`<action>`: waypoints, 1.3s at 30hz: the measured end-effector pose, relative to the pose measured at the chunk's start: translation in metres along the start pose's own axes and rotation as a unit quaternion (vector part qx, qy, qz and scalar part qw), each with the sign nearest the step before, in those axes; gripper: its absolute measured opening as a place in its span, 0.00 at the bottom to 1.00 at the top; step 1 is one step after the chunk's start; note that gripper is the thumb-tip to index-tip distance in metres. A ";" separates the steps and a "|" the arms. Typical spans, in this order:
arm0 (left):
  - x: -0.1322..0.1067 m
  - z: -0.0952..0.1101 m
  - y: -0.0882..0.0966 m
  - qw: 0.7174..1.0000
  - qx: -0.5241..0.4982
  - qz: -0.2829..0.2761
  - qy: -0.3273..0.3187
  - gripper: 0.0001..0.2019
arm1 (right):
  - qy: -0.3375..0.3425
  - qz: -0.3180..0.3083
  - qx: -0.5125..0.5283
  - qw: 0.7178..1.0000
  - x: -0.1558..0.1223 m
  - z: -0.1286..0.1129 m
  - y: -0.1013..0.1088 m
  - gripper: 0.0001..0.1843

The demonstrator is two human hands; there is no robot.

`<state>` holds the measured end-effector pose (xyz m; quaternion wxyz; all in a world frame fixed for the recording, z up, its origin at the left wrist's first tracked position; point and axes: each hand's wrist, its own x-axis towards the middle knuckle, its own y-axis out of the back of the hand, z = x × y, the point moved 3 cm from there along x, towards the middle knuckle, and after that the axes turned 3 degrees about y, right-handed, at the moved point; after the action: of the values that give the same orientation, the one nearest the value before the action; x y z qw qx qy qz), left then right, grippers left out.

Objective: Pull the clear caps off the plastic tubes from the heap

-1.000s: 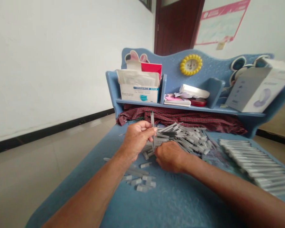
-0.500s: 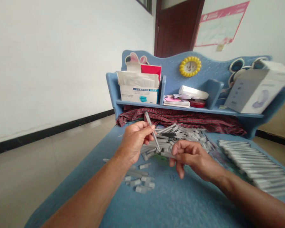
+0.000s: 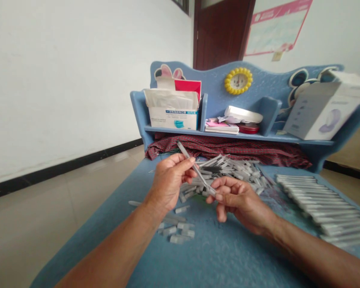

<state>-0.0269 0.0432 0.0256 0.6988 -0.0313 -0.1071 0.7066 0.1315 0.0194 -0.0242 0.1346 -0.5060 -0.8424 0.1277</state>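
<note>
My left hand [image 3: 169,181] pinches a thin grey tube [image 3: 192,163] that slants from upper left down to the right. My right hand [image 3: 238,199] meets the tube's lower end, its fingertips closed on a small grey cap [image 3: 211,191] there. Both hands hover over a blue desk [image 3: 216,256]. Just behind them lies a loose heap of grey tubes and caps [image 3: 231,170]. A few short grey caps [image 3: 178,232] lie scattered under my left wrist.
A neat row of finished grey tubes [image 3: 321,204] lies at the right. The desk's shelf holds a mask box [image 3: 172,112], papers [image 3: 222,127], a white box [image 3: 321,110] and a yellow clock [image 3: 238,80]. Red checked cloth [image 3: 237,148] lies under the shelf. Floor drops off at left.
My right hand lifted off the pile, turned palm up and came to the tube's lower end with a cap. The tube in my left hand tilted from upright to slanted.
</note>
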 end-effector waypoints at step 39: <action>-0.004 -0.023 -0.013 0.997 -0.031 -0.042 0.058 0.06 | 0.068 0.087 -0.098 0.989 -0.001 -0.003 0.007 0.16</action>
<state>-0.0092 0.0417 0.0050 0.7317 -0.0896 -0.0897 0.6697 0.1391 0.0220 -0.0239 0.1292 -0.5958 -0.7924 0.0211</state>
